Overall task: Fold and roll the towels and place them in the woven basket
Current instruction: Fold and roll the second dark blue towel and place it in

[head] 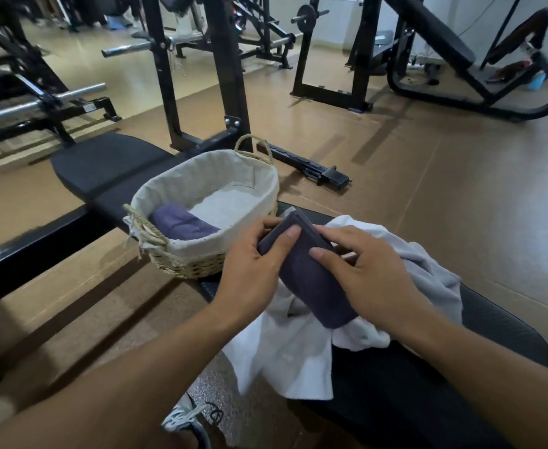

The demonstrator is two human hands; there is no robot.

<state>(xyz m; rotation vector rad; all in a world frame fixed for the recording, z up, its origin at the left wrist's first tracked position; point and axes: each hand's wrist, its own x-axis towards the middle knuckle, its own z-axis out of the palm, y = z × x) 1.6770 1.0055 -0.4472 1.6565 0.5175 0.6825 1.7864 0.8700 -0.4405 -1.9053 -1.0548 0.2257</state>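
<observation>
A rolled dark purple towel [311, 280] is held above the black bench [428, 377], just right of the woven basket [188, 264]. My left hand [253, 264] grips its left side with the thumb over the top. My right hand [363, 270] grips its right side, fingers curled around the roll. The basket has a pale cloth liner, and another rolled purple towel [182, 223] lies in its left end. Loose white and grey towels [285, 351] lie crumpled on the bench under my hands.
The basket stands on a second black bench pad [104, 166] that runs to the back left. Black weight racks [221, 76] and barbells [39, 102] stand behind it. A black bar [311, 166] lies on the brown floor. My shoe [188, 419] shows at the bottom.
</observation>
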